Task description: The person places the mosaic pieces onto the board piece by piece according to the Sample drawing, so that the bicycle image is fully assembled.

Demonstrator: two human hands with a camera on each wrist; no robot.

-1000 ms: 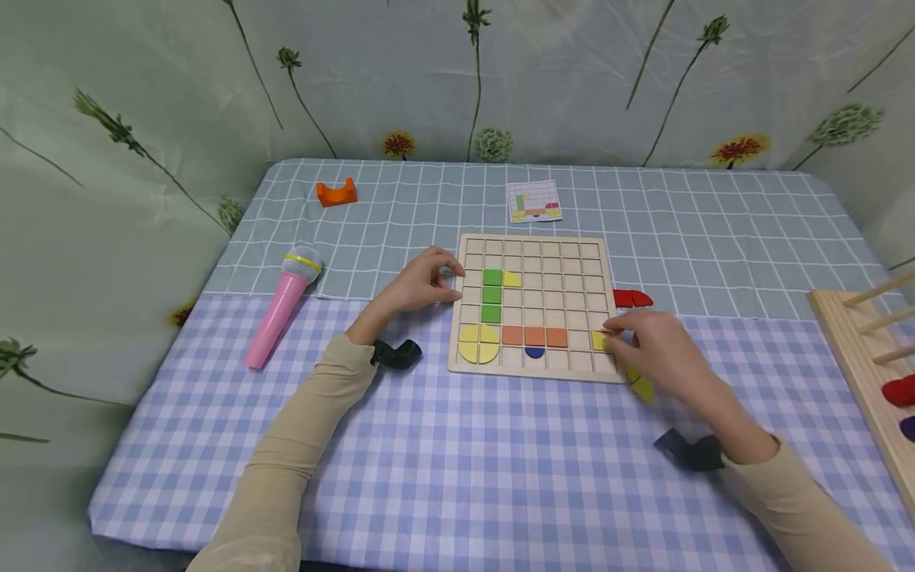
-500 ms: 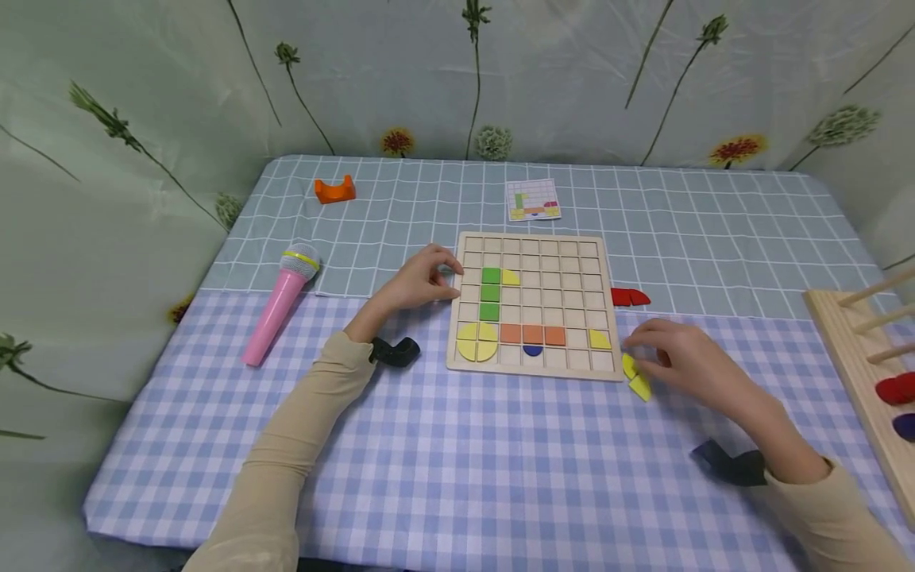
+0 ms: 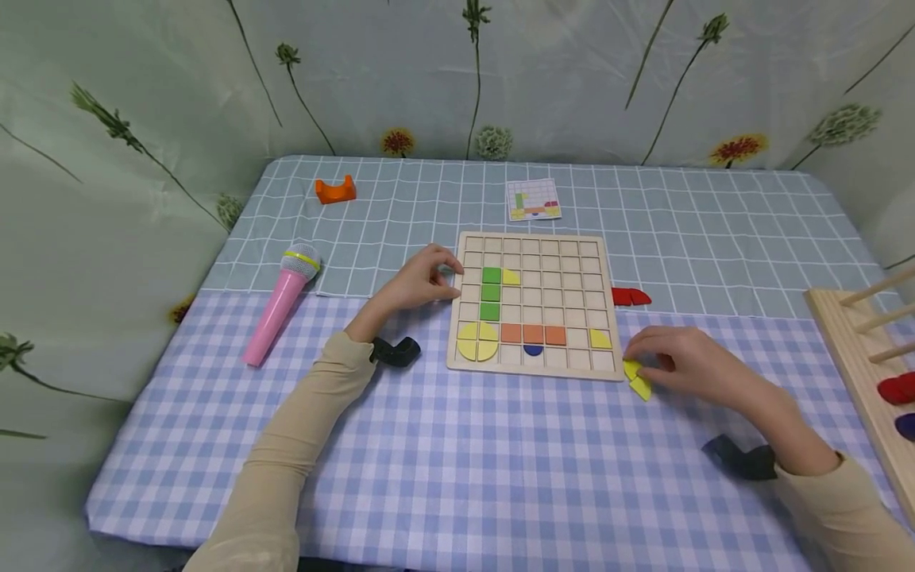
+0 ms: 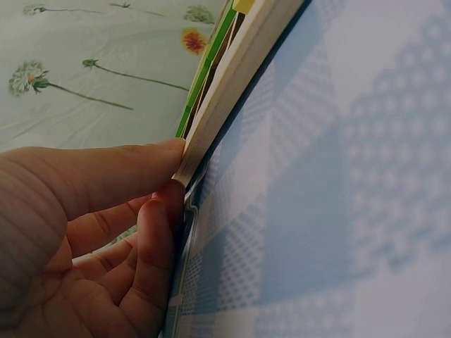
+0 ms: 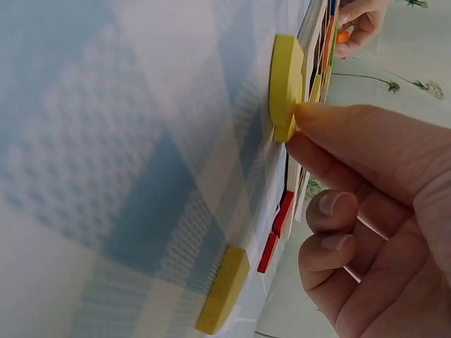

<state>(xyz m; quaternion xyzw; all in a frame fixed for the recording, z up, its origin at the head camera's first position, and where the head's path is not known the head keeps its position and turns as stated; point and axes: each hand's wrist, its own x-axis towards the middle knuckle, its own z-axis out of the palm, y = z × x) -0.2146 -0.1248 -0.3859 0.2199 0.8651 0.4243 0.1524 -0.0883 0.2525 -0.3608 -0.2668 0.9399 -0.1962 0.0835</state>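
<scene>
My left hand (image 3: 422, 278) rests its thumb and forefinger, spread apart, against the left edge of a wooden grid board (image 3: 561, 369). In the left wrist view the thumb (image 4: 165, 156) touches that edge. Several coloured pieces lie in the board's squares, among them green squares (image 3: 491, 293), orange squares (image 3: 533, 334) and a yellow quarter-circle (image 3: 600, 339). Off the board's lower right corner, my right hand (image 3: 689, 361) pinches a yellow quarter-circle piece (image 3: 631, 368) between thumb and forefinger. Another yellow piece (image 5: 285, 77) lies close to it. A third yellow piece (image 5: 224, 290) is hidden under the hand in the head view.
Red pieces (image 3: 631, 297) lie right of the board. Behind it is a pattern card (image 3: 534, 200). A pink toy microphone (image 3: 279, 306) and an orange curved block (image 3: 336, 191) are on the left. At the right edge stands a wooden rack (image 3: 851, 381) with pegs.
My right hand has left a yellow quarter-circle in a square near the board's right edge and moved right to the loose yellow pieces. The left hand has stayed at the board's edge.
</scene>
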